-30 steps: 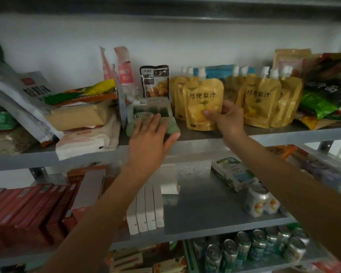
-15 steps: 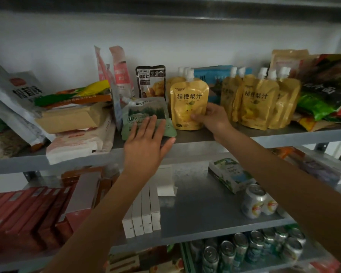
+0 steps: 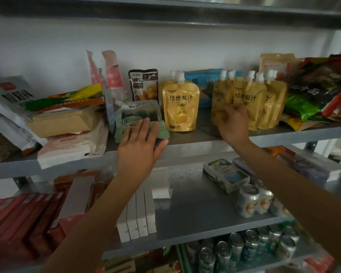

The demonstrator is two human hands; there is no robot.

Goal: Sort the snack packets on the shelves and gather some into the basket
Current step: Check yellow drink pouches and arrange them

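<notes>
On the upper shelf [image 3: 195,137], green spouted pouches [image 3: 139,113] lie stacked. My left hand [image 3: 140,148] rests flat on them with straight fingers. Just right of them stands a yellow spouted juice pouch [image 3: 180,107], with others like it behind it. Further right is a row of several more yellow juice pouches [image 3: 250,99]. My right hand [image 3: 233,125] grips the lower part of the leftmost pouch [image 3: 218,95] in that row, its fingers curled onto the front. No basket is in view.
Boxes and noodle bags [image 3: 67,123] pile up at the shelf's left, and dark and green snack bags [image 3: 313,95] at its right. The lower shelf holds red boxes [image 3: 18,217], white boxes [image 3: 138,215], a milk carton pack [image 3: 224,174] and cans [image 3: 252,200]. More cans [image 3: 244,247] stand below.
My right hand let go of the yellow pouch it had slid left beside the green pouches, then moved right onto the other yellow row. My left hand stayed on the green pouches.
</notes>
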